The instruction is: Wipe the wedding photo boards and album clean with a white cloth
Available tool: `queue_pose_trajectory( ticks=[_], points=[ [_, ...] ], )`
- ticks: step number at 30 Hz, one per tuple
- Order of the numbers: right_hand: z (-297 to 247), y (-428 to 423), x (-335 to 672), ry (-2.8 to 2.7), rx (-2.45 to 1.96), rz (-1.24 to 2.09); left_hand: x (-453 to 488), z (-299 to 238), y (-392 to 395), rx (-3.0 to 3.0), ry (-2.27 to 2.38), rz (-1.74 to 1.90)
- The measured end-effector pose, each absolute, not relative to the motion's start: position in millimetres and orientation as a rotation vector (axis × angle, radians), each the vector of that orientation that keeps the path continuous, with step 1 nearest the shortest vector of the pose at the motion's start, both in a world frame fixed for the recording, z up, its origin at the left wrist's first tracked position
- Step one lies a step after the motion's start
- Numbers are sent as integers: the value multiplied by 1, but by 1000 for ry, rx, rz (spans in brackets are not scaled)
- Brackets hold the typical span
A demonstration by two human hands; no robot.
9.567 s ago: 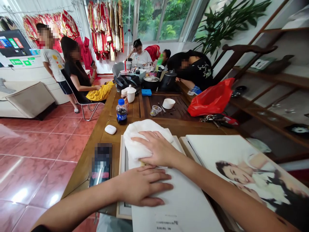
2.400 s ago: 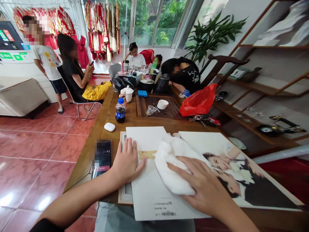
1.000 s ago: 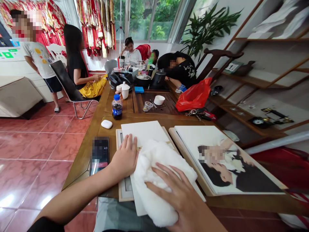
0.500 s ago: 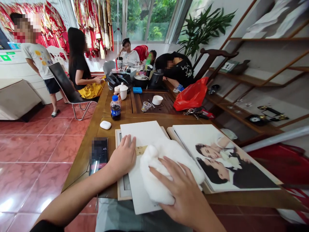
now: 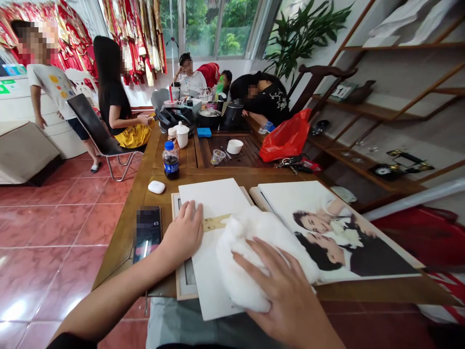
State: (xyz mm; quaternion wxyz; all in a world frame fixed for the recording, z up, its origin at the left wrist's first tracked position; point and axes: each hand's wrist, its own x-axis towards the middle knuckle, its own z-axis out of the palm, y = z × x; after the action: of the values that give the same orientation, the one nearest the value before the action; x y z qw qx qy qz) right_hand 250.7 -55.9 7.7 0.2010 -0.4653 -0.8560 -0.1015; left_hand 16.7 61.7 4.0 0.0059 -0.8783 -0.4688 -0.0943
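The right hand [image 5: 286,295] pressed a fluffy white cloth [image 5: 254,257] with spread fingers onto the white rectangular board [image 5: 214,203], mid-wipe; the left hand [image 5: 183,235] lay flat, steadying it.

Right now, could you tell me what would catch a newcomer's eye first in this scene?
Probably the fluffy white cloth under the right hand, pressed on a white board at the table's near edge, with the left hand flat beside it. Next, the large portrait print lying just to the right. Farther up the table, a bright red bag stands out.
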Motion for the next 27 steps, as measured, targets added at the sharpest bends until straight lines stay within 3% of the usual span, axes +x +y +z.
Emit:
queue_pose_trajectory(
  ticks=[5, 18, 27],
  points=[
    [2, -58, 276, -2369, -1415, -394, 16, 6, 61, -2738, -1476, -311],
    [15, -67, 206, -2444, -1180, -190, 19, -3, 63, -2695, -1448, -381],
    [10, -70, 234, -2371, -1263, -255, 17, 0, 62, -2689, -1431, -371]
  ],
)
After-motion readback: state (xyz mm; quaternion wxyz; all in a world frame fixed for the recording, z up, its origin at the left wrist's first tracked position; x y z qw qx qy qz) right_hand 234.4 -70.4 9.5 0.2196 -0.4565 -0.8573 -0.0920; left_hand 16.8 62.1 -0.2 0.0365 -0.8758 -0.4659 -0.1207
